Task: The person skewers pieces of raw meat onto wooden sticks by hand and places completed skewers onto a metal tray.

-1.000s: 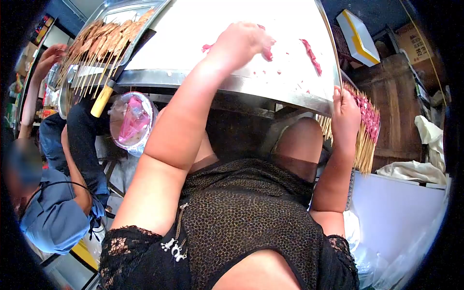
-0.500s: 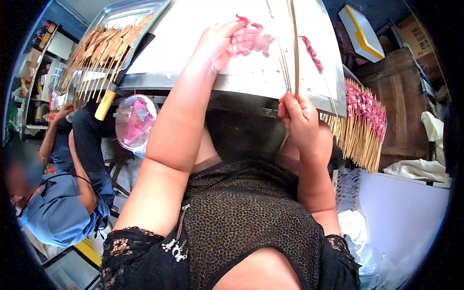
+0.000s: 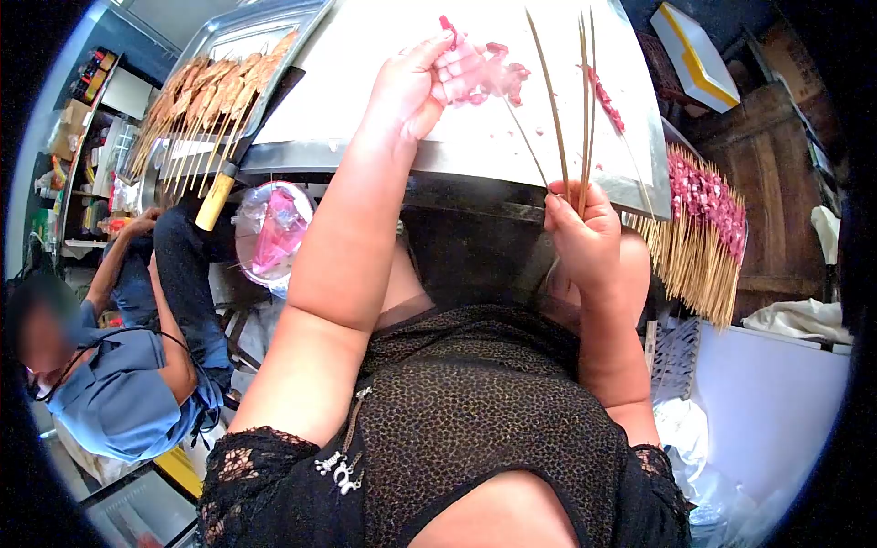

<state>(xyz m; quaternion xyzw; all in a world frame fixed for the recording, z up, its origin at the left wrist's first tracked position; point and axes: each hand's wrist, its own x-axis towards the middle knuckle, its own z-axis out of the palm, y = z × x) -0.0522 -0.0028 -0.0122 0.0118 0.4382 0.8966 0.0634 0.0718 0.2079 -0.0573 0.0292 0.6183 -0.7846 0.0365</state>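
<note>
Item: my left hand (image 3: 411, 89) pinches a small red raw-meat piece (image 3: 447, 25) over the white, metal-edged bench (image 3: 343, 64); my right hand (image 3: 586, 236) grips several thin brown wooden skewers (image 3: 586, 151).

Light strongest on the counter (image 3: 329, 91), its top burnt out near white. Left hand (image 3: 416, 87) pale, overexposed, detail washed thin. Under the counter, deep shadow. Wooden panel (image 3: 767, 183), right, dimmer. Fisheye view: counter's front edge bows, corners black, bluish fringe round the rim. Co-worker's head (image 3: 41, 324) a soft blur. Skewers (image 3: 553, 110) in right hand (image 3: 585, 228) fairly sharp.
</note>
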